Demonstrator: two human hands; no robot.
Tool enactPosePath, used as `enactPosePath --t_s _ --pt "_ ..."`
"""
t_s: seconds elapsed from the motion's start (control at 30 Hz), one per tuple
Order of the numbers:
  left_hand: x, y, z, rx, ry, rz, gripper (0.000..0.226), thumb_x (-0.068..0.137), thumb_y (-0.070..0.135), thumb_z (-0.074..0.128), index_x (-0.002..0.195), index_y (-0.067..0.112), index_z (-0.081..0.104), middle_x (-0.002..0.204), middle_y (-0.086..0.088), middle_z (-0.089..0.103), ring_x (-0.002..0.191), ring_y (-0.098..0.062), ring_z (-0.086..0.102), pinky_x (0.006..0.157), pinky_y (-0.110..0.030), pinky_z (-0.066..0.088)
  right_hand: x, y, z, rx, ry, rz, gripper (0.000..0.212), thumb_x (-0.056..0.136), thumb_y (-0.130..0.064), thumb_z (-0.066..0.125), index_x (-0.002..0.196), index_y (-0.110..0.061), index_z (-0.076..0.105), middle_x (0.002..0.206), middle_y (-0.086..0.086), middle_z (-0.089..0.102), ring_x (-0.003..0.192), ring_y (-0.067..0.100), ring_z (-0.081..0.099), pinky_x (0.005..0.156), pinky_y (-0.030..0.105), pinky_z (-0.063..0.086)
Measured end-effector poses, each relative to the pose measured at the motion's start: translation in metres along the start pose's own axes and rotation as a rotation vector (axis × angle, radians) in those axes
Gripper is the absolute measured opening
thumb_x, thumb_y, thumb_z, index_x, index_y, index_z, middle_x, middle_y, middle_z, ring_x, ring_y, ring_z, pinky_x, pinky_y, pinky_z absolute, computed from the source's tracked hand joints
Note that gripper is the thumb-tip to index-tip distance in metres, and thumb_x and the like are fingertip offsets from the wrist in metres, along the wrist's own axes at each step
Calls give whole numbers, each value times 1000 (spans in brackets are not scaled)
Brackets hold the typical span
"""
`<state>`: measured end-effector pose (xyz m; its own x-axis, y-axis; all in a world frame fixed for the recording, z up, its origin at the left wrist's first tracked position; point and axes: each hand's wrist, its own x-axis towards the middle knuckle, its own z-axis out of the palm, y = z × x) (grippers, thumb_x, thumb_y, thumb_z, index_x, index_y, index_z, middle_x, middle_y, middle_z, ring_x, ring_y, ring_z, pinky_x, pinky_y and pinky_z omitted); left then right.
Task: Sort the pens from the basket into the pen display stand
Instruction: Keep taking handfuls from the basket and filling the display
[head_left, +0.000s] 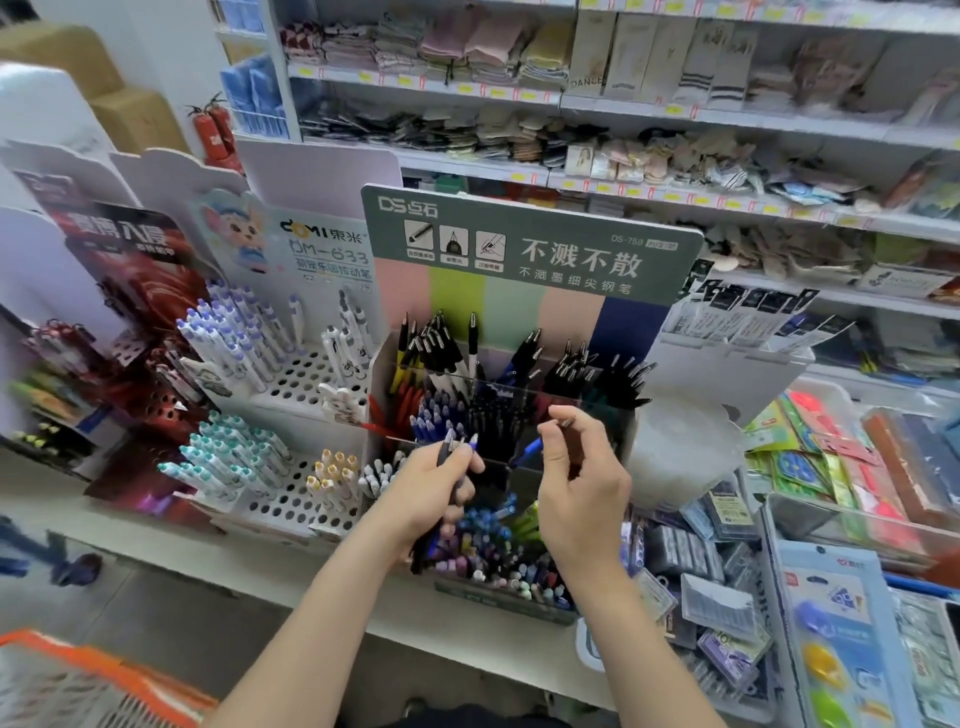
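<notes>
Your left hand (431, 488) grips a bundle of dark pens (450, 450), their middles hidden in your fist, your right hand (582, 467) pinches a blue pen (527, 452) above the green-headed pen display stand (467, 213) at the front edge of the counter (270, 566), and the orange basket (104, 662) is cropped at lower left.

Display stand (530, 244): grey-green header, backing striped pink, lime, mint, peach, navy. Basket (119, 670): orange rim. Fire extinguishers (213, 135): red.

Btm-left: basket (104, 662) cut off; top shelf goods (467, 47) blurred.
</notes>
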<state>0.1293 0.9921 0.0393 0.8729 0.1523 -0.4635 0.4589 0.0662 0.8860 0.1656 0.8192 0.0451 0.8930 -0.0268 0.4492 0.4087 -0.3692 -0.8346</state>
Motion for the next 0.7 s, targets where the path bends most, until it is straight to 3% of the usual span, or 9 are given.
enactPosePath --t_s 0.07,0.23,0.37,0.5,0.6,0.7 --pt "-5 0 -5 -17 -15 -1 35 113 40 43 107 11 63 65 3 44 51 -13 30 47 -26 25 0 -5 6 31 0 -11 16 109 -17 62 123 -19 69 97 -11 71 69 4 59 67 21 44" --pt "-12 15 -5 -206 -34 31 32 114 34 43 114 8 62 66 -2 45 49 -13 27 42 -23 23 24 -35 14 96 138 -199 20 109 -3 56 126 -2 66 118 5 74 111 14 72 94 29 56" --pt "-8 27 -1 -381 -32 83 13 107 16 36 102 12 47 70 -8 52 47 -14 29 40 -24 25 53 -34 28 -21 102 -306 21 110 -7 56 128 -3 64 113 5 71 101 21 69 92 34 55" --pt "-9 30 1 -510 -31 107 16 103 8 33 111 11 46 75 -6 55 53 -16 36 46 -26 31 69 -14 41 -302 -3 -365 18 105 -14 64 123 -16 65 100 0 70 97 26 62 86 42 42" --pt "-6 30 4 -511 -17 116 17 105 6 34 113 9 49 80 -8 58 56 -17 41 47 -26 34 71 -5 42 -528 -16 -409 13 104 -23 66 114 -22 75 117 -1 75 109 30 52 87 45 37" --pt "-4 32 9 -487 -5 133 18 107 7 35 111 10 52 82 -10 60 56 -18 44 48 -27 36 69 -6 42 -621 -57 -334 21 106 -25 62 122 -24 75 139 8 63 114 35 45 90 50 38"
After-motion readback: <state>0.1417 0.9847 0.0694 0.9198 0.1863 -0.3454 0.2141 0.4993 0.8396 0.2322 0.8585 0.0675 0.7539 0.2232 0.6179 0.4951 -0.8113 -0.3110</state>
